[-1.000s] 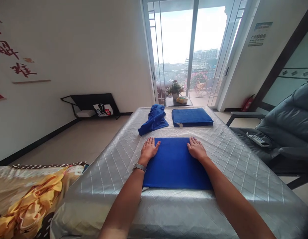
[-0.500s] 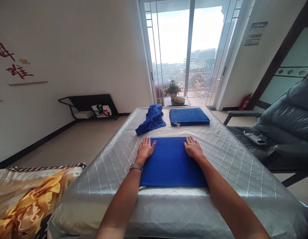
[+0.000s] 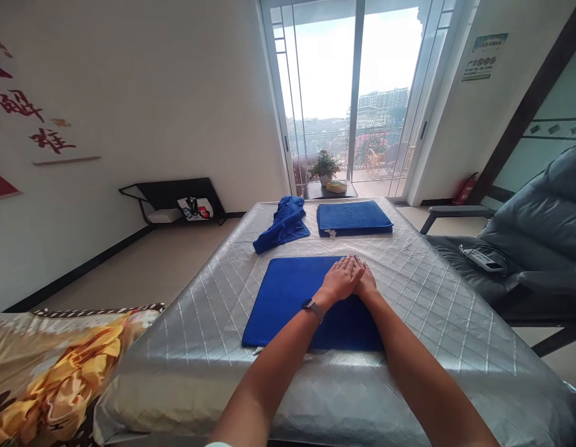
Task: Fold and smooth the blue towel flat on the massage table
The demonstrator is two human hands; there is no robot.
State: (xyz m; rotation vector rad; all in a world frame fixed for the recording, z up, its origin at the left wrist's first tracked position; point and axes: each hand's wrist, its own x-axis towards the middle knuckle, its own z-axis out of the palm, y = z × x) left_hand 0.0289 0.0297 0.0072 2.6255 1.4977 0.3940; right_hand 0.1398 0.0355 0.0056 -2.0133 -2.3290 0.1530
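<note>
A blue towel [image 3: 288, 298], folded into a flat rectangle, lies in front of me on the silver quilted cover [image 3: 199, 310]. My left hand [image 3: 342, 277] rests flat near its far right corner, fingers stretched forward, a watch on the wrist. My right hand [image 3: 367, 282] lies at that same corner, partly hidden under the left one, its fingers extended. Neither hand grips anything. Beyond them sits a neat stack of folded blue towels [image 3: 355, 217] with a white tag showing. To its left is a crumpled blue towel [image 3: 284, 223].
A grey armchair [image 3: 534, 230] with a corded controller [image 3: 484, 257] on its seat stands right of the bed. Yellow cloth [image 3: 78, 372] lies on a patterned surface at the lower left. A small table with a potted plant [image 3: 325, 166] stands beyond the bed, before the glass door.
My left hand has moved right across the folded towel, from its left edge to beside and over my right hand. The right hand stays near the far right corner.
</note>
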